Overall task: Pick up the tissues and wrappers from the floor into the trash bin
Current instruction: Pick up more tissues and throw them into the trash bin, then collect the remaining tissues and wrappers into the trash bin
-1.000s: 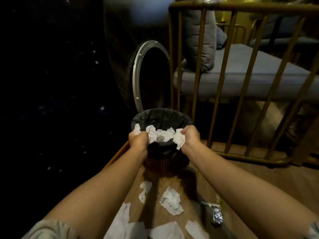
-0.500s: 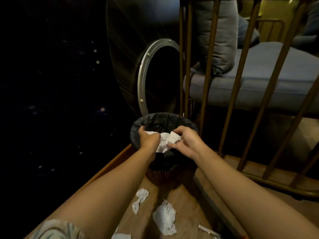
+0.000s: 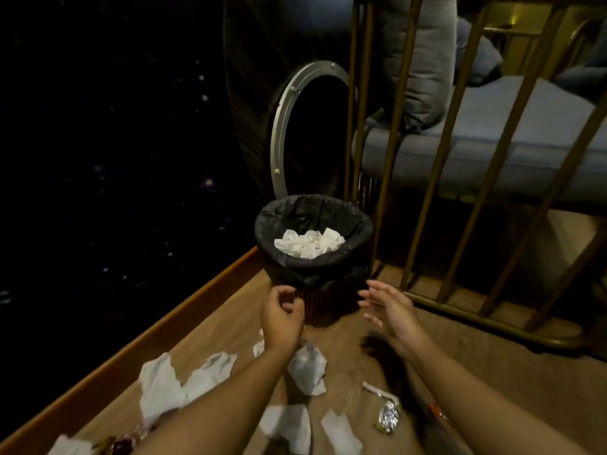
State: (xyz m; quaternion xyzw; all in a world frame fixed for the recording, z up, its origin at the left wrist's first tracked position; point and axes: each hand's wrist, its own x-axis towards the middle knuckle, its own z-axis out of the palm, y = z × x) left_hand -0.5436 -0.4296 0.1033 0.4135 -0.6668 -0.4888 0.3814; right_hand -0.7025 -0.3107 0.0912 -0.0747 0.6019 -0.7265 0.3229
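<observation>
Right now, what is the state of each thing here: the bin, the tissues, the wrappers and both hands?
Trash bin: upright, lined with a black bag, partly filled.
Tissues in the bin: crumpled, lying inside.
Tissues on the floor: crumpled, not yet picked up.
Foil wrapper: on the floor.
Left hand: loosely curled, holds nothing.
Right hand: open, holds nothing.

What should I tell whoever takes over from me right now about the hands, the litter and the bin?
Left hand: in front of the bin, fingers loosely curled, holding nothing.
Right hand: open, fingers relaxed, empty, to the right of the bin's base.
Small round bin with black plastic liner: upright on the wooden floor, a pile of crumpled white tissues inside.
Done: one batch of tissues binned.
Left: the white tissues on the floor, such as the crumpled one between the forearms and the large one to the left, and the shiny silver foil wrapper near the right forearm.
</observation>
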